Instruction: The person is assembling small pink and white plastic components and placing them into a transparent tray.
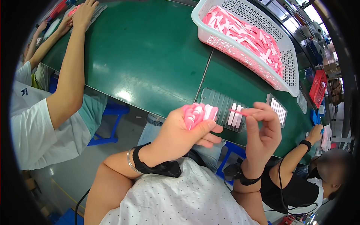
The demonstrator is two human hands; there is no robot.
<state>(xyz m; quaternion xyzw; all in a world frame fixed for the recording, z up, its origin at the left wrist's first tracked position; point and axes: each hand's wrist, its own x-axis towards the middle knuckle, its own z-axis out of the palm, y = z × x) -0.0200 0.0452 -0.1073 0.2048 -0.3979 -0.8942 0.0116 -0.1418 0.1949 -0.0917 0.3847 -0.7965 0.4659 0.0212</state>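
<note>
My left hand (pixel 173 135) is closed round a bunch of small flat pink-and-white strips (pixel 198 112) with rounded ends, which look like mini nail files. Between thumb and forefinger, my right hand (pixel 265 131) pinches a single strip (pixel 239 112), seen edge-on. That strip is over a clear plastic slotted tray (pixel 212 98) at the table's near edge. Several strips (pixel 234 119) lie side by side, pale face up, in the tray's right part; its left slots hold none. Just beyond my right hand, a second clear tray (pixel 276 108) holds a row of the same strips.
A white perforated basket (pixel 240 47) heaped with loose strips stands on the green table (pixel 138 48). Co-workers' arms reach over the table at far left (pixel 77 63) and far right (pixel 296 153). A red basket (pixel 318 88) stands farther right. Blue stools (pixel 112 118) are below.
</note>
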